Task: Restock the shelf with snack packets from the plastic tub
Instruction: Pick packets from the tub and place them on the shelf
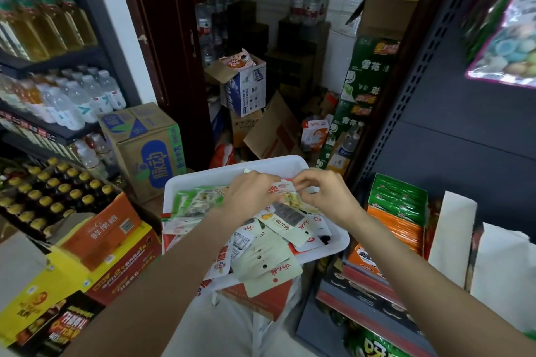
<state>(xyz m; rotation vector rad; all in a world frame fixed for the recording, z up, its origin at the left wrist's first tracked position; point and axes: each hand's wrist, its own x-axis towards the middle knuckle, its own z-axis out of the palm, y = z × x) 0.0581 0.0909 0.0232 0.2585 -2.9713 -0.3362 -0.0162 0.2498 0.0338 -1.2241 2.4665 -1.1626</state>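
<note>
A white plastic tub (232, 172) sits in front of me, heaped with small snack packets (290, 226), cream, red and green; some spill over its near edge. Both my hands are over the far half of the tub. My left hand (249, 194) and my right hand (324, 194) pinch the same small red-and-white packet (280, 187) between their fingertips, just above the pile. To the right stands the dark shelf (362, 295), holding display boxes of green packets (398, 197) and orange packets (397, 226).
Drink shelves with bottles (72, 101) line the left side. Cardboard cartons (145, 148) and orange and yellow boxes (98, 243) crowd the floor at left. A storeroom doorway ahead is full of boxes (246, 90). A hanging bag (504, 35) is at upper right.
</note>
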